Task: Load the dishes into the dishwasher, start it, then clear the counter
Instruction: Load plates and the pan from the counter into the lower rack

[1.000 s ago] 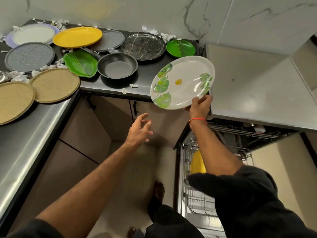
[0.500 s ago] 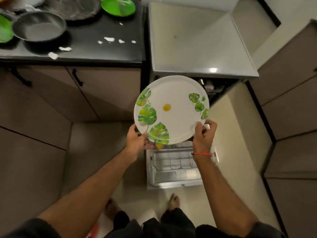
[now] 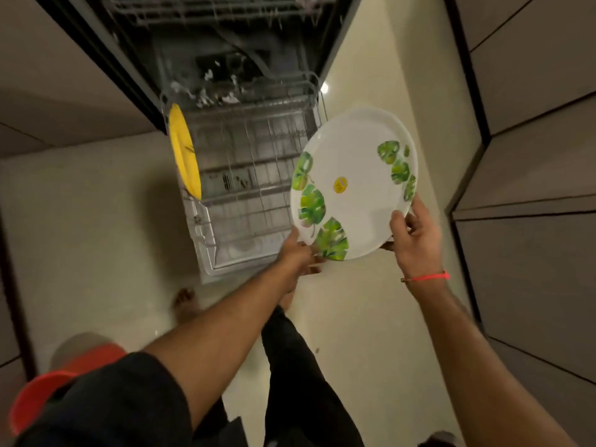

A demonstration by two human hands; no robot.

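Note:
I hold a white plate with green leaf prints (image 3: 358,182) in both hands, tilted, above the right side of the pulled-out lower dishwasher rack (image 3: 245,201). My left hand (image 3: 298,254) grips its lower left rim; my right hand (image 3: 414,233) grips the lower right rim, thumb on the face. A yellow plate (image 3: 185,153) stands on edge at the rack's left side. The open dishwasher cavity (image 3: 225,53) shows its dark interior and part of the upper rack at the top.
Cabinet fronts (image 3: 532,156) close in on the right and cabinet panels (image 3: 64,75) on the left. Pale floor tiles (image 3: 96,237) surround the rack. My feet stand just below the rack. A red-orange object (image 3: 48,391) sits at lower left.
The view has dropped from the counter to the dishwasher. The plate has come down from counter height to just over the rack, and my left hand joined my right on its rim.

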